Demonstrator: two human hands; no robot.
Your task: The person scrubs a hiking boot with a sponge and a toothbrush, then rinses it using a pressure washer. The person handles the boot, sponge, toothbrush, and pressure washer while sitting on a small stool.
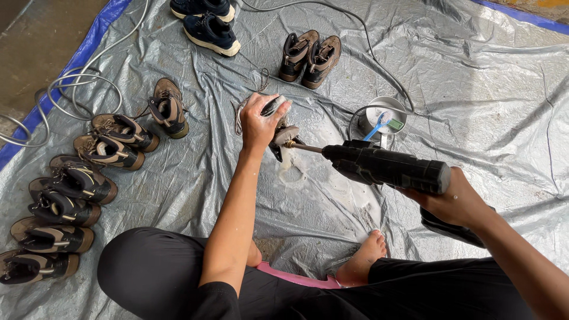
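Observation:
My left hand point(259, 120) grips a wet, soapy shoe point(278, 127) and holds it upright over the grey tarp point(474, 89). My right hand point(456, 201) holds a black power drill point(385, 167) by its handle. The drill's shaft carries a round brush head point(283, 137) that touches the shoe's side. White foam point(290, 169) lies on the tarp below the shoe. I sit on the tarp with my bare foot point(363, 259) near the foam.
Several brown boots point(77, 184) line the left side. One brown pair point(309, 56) and a dark blue pair point(207, 24) stand at the back. A metal bowl point(382, 117) with a blue toothbrush sits right of the shoe. Grey cables point(77, 95) coil at left.

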